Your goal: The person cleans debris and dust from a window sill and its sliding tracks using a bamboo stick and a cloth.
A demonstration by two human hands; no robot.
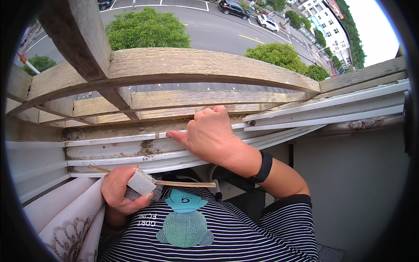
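My left hand (119,191), low at the left before my striped shirt, grips a small white block (141,182), seemingly plastic. Grey fuzzy material (132,194) shows beneath the block. A thin wooden stick (186,184) is held in the same hand and juts out on both sides. Over the window's sliding track (108,151) is my right hand (209,134), its fingers curled down by the outer sill and its thumb pointing left. Whether those fingers hold anything is hidden. Dark dirt (147,146) lies in the track left of the thumb.
A wooden lattice (203,64) stands just outside the window, with a street (209,29) far below. The white sash frame (327,104) is at the right. A pale curtain (72,213) with a brown pattern hangs at the lower left.
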